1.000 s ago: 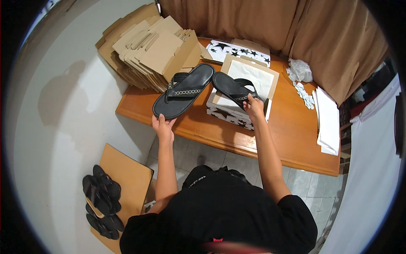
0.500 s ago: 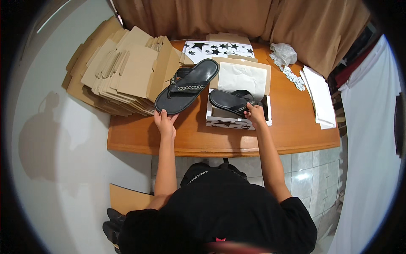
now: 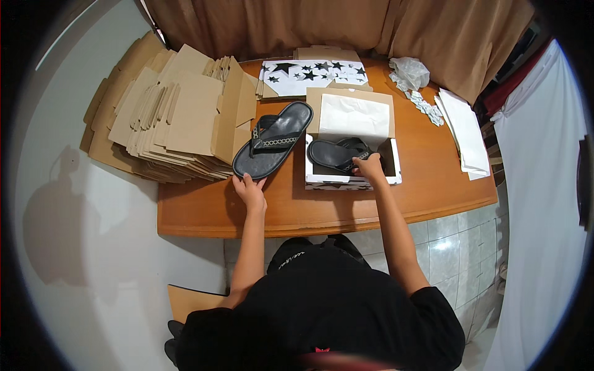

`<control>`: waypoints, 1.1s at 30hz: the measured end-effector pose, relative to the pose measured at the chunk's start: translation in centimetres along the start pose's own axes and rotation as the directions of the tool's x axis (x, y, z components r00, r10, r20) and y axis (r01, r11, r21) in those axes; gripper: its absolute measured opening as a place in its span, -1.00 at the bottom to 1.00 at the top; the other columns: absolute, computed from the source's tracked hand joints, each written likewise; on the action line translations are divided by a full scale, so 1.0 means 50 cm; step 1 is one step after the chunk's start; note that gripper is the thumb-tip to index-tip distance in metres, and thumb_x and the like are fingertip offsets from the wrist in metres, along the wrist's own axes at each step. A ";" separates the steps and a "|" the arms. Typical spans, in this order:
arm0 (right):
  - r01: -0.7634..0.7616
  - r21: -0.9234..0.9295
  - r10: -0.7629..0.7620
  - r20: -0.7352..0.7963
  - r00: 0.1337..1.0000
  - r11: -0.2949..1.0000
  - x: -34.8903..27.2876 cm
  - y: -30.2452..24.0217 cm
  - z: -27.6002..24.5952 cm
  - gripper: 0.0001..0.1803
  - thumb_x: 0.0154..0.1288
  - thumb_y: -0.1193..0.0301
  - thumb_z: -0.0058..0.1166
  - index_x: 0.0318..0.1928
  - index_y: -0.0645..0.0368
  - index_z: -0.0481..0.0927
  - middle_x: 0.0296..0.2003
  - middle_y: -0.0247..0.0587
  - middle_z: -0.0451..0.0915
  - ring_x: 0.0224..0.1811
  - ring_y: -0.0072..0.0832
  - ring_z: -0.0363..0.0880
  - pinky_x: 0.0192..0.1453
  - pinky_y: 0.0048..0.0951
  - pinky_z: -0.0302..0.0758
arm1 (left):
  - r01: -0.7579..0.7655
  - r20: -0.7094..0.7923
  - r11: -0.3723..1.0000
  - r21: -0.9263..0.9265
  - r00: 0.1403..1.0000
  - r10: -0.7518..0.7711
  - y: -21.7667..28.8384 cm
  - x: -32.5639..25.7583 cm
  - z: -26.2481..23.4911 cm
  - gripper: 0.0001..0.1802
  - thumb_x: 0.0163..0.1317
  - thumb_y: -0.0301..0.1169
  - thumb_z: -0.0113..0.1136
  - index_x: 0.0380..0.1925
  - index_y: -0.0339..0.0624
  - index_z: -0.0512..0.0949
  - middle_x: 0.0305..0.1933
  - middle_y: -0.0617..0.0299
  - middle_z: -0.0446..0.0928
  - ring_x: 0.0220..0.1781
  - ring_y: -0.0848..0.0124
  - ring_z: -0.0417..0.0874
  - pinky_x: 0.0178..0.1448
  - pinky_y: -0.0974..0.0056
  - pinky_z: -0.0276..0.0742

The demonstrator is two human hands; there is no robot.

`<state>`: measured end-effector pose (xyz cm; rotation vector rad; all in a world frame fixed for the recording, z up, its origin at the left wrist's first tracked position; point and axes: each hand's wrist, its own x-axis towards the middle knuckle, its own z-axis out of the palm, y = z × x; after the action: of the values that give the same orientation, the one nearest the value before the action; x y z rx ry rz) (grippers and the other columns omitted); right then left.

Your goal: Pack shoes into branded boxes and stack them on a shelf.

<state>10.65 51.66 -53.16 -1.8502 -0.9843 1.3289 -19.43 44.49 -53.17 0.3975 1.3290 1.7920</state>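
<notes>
My left hand (image 3: 251, 190) grips a black thong sandal (image 3: 272, 141) by its heel end, left of the box and above the table. Its toe points away to the upper right, and pale stitching runs along the strap. Inside the open shoebox (image 3: 309, 167), my right hand (image 3: 369, 167) is closed on a second black sandal (image 3: 331, 154), near its strap; that sandal lies low between the box walls. The box is white with black stars, its lid raised at the back with white paper (image 3: 355, 114) against the lid.
Flattened brown cardboard boxes (image 3: 192, 117) are piled at the left. A star-patterned white box (image 3: 315, 75) sits at the back. A clear plastic bag (image 3: 409, 73), small packets (image 3: 426, 109) and white paper sheets (image 3: 461, 133) lie on the right of the wooden table (image 3: 433, 179).
My right hand has lowered its sandal further into the box. The sandal in my left hand has come down slightly, nearer to me.
</notes>
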 end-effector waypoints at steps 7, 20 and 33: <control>0.236 -0.769 -0.478 -0.102 0.872 0.594 -0.105 -0.103 0.047 -0.38 -0.01 0.34 0.25 0.07 0.28 0.33 -0.03 0.19 0.39 -0.07 0.05 0.44 0.02 -0.14 0.43 | 0.016 -0.082 1.000 0.009 0.996 -0.016 0.005 -0.003 0.011 -0.62 0.38 -0.47 -0.31 0.19 -0.24 0.10 0.11 -0.04 0.28 0.02 0.17 0.48 0.01 0.05 0.59; 0.818 -0.523 -0.638 0.551 0.538 0.238 -0.009 -0.087 0.116 -0.30 -0.15 0.24 0.33 0.07 0.05 0.36 0.06 -0.17 0.35 0.03 -0.04 0.34 -0.03 -0.10 0.48 | -0.022 -0.130 0.999 -0.049 0.991 0.016 0.004 -0.012 0.053 -0.60 0.38 -0.46 -0.28 0.20 -0.23 0.09 0.10 -0.02 0.30 0.00 0.18 0.50 0.02 0.04 0.57; 0.739 -0.674 -0.310 0.701 0.642 0.007 0.035 -0.052 0.158 -0.25 -0.19 0.09 0.35 0.03 0.16 0.40 0.03 -0.08 0.30 0.09 -0.07 0.28 0.00 -0.07 0.46 | -0.063 -0.127 0.996 -0.062 0.990 0.055 0.005 -0.027 0.073 -0.61 0.38 -0.44 -0.26 0.19 -0.22 0.11 0.08 0.00 0.32 -0.02 0.21 0.52 0.01 0.08 0.58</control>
<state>2.94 55.09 -53.99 -1.4494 -2.9127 0.4251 -16.28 45.71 -51.24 0.2957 1.3525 1.9315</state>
